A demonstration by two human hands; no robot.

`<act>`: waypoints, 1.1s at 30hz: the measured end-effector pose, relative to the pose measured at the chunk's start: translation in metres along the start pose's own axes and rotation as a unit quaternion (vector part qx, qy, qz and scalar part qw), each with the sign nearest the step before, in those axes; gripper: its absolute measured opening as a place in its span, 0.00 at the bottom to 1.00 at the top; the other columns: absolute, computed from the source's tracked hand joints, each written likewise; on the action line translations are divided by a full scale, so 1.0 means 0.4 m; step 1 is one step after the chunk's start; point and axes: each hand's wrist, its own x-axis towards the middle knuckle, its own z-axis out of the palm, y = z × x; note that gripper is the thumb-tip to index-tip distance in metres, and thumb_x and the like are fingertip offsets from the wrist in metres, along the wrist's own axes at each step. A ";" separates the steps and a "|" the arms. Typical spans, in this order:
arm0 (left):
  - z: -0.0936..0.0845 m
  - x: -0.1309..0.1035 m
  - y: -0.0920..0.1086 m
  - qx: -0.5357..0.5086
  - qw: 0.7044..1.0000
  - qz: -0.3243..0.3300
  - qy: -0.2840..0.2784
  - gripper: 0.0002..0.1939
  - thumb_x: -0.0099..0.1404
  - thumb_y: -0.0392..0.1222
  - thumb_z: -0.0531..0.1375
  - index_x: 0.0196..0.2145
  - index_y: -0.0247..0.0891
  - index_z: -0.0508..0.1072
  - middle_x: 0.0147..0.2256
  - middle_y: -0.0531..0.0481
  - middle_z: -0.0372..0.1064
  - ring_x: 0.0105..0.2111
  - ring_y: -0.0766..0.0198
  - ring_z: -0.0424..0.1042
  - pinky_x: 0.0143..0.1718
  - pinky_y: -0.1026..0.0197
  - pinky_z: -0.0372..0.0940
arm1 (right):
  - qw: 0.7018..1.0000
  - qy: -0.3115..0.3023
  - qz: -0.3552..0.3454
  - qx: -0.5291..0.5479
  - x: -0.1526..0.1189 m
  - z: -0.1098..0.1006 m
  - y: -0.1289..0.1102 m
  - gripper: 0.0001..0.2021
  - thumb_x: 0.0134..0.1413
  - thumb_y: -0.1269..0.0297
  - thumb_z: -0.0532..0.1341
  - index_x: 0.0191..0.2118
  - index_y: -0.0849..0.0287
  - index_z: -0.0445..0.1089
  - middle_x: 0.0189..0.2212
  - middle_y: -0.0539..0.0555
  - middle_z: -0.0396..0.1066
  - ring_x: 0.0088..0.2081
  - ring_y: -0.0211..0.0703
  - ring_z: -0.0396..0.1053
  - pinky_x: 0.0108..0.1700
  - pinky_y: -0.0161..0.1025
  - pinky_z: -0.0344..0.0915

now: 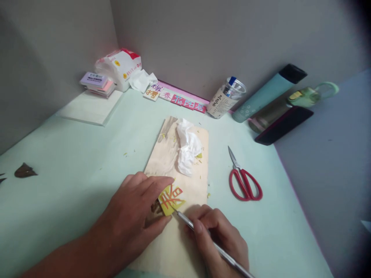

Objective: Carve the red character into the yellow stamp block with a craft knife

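A small yellow block with orange character strokes lies on the wooden board. My left hand grips it at its left side, with thumb and forefinger at its lower and upper edges. Closed round a silver carving knife, my right hand is just right of the block, and the knife's tip meets the block's face. Crumpled white tissue rests farther up the board among yellow shavings.
Red-handled scissors lie right of the board. Behind stand a jar of pens, two bottles and a dark phone-like slab. Several character blocks, a tissue pack and stacked blocks line the back left.
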 end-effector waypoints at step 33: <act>0.000 -0.004 -0.009 0.007 1.000 0.010 0.008 0.28 0.71 0.37 0.60 0.64 0.49 0.57 0.56 0.54 0.72 0.50 0.53 0.67 0.53 0.51 0.57 | 0.975 0.031 -0.166 -0.141 -0.006 0.026 0.011 0.11 0.64 0.78 0.57 0.33 0.55 0.65 0.25 0.48 0.72 0.22 0.34 0.68 0.24 0.30 0.62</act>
